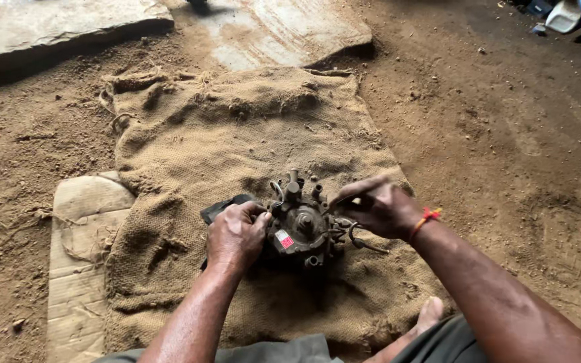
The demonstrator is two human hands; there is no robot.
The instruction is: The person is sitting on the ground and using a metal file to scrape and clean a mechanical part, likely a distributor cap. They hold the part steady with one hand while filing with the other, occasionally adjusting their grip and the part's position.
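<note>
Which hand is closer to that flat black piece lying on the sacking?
Left. The left hand sits right beside the flat black piece, gripping the engine part. The right hand is across that part, farther away.

Dirt floor (506, 148); burlap sack (237, 134), cardboard (82, 269), stone slabs (48, 23) on it.

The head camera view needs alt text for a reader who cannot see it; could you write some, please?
Two bare hands work on a grimy metal engine part on a burlap sack over dirt ground: the left hand grips its side, the right hand pinches a thin tool at its top.
</note>
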